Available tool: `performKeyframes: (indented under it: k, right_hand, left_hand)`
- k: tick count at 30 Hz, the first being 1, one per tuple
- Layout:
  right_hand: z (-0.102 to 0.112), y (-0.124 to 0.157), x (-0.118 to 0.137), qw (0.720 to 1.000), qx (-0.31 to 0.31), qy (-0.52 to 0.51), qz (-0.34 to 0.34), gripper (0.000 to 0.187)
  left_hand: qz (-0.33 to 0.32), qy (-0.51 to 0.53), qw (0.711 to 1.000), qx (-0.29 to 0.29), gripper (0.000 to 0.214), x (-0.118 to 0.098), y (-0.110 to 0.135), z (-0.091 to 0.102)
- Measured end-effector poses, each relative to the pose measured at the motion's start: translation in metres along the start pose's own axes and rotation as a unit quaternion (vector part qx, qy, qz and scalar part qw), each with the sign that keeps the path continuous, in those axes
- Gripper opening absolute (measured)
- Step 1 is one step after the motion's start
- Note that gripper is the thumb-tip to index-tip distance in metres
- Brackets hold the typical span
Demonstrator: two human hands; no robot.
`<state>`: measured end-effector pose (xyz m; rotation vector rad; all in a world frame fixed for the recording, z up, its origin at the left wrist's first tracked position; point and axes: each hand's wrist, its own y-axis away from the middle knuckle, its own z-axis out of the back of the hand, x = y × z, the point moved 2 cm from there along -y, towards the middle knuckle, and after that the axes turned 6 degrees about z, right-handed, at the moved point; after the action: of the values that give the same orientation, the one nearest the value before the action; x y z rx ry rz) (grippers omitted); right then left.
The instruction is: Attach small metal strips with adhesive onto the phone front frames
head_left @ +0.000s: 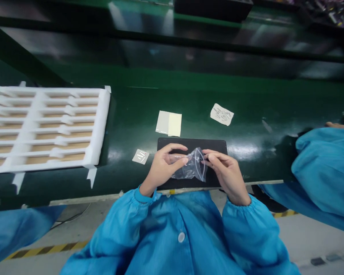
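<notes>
A clear plastic zip bag (193,168) is held between my two hands, over a black mat (164,144) at the table's near edge. My left hand (165,165) grips the bag's left part between thumb and fingers. At the zip end, the fingertips of my right hand (225,170) pinch the bag's edge. Whether anything is inside the bag I cannot make out. Left of the mat lies a small pale card (140,156) with several thin slivers on it. Beyond the mat are a grey and cream pad of paper (174,125) and a white paper scrap (222,114) with dark marks.
A white foam tray (103,126) with long slots stands on the green table (132,99) at the left. A blue-sleeved arm (323,156) of another person reaches in at the right. A black bin (213,9) sits on the shelf at the back.
</notes>
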<state>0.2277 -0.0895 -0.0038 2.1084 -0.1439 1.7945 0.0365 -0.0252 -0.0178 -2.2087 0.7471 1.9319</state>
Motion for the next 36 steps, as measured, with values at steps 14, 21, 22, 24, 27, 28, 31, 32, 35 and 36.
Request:
performKeyframes:
  k: [14, 21, 22, 24, 27, 28, 31, 32, 35, 36]
  right_hand:
    - [0.017, -0.007, -0.01, 0.978, -0.081, -0.19, -0.025, 0.021]
    - [0.065, -0.03, -0.015, 0.962, -0.189, -0.193, 0.042, 0.023]
    - [0.076, -0.034, -0.013, 0.957, -0.204, -0.2, 0.053, 0.021]
    - [0.1, -0.041, -0.01, 0.949, -0.223, -0.209, 0.076, 0.018]
    - [0.13, -0.045, -0.006, 0.935, -0.241, -0.239, 0.102, 0.018]
    - [0.138, -0.045, -0.006, 0.927, -0.244, -0.261, 0.11, 0.022]
    - [0.154, -0.042, -0.01, 0.903, -0.247, -0.324, 0.134, 0.033]
    - [0.158, -0.04, -0.012, 0.897, -0.248, -0.337, 0.14, 0.036]
    - [0.166, -0.037, -0.017, 0.886, -0.258, -0.354, 0.153, 0.04]
    - [0.169, -0.036, -0.018, 0.884, -0.262, -0.353, 0.158, 0.042]
  left_hand:
    - [0.028, -0.012, 0.999, -0.041, 0.03, 0.006, -0.006, 0.003]
    - [0.037, -0.056, 0.996, -0.062, 0.033, 0.006, -0.006, 0.005]
    - [0.041, -0.061, 0.995, -0.065, 0.034, 0.005, -0.006, 0.005]
    - [0.048, -0.07, 0.994, -0.07, 0.037, 0.005, -0.007, 0.005]
    - [0.056, -0.083, 0.992, -0.076, 0.04, 0.005, -0.008, 0.005]
    - [0.058, -0.084, 0.992, -0.077, 0.04, 0.005, -0.009, 0.005]
    - [0.066, -0.087, 0.991, -0.076, 0.041, 0.006, -0.01, 0.005]
    - [0.069, -0.09, 0.991, -0.075, 0.042, 0.006, -0.01, 0.006]
    - [0.079, -0.101, 0.989, -0.074, 0.044, 0.007, -0.01, 0.008]
    - [0.081, -0.104, 0.989, -0.072, 0.044, 0.008, -0.01, 0.008]
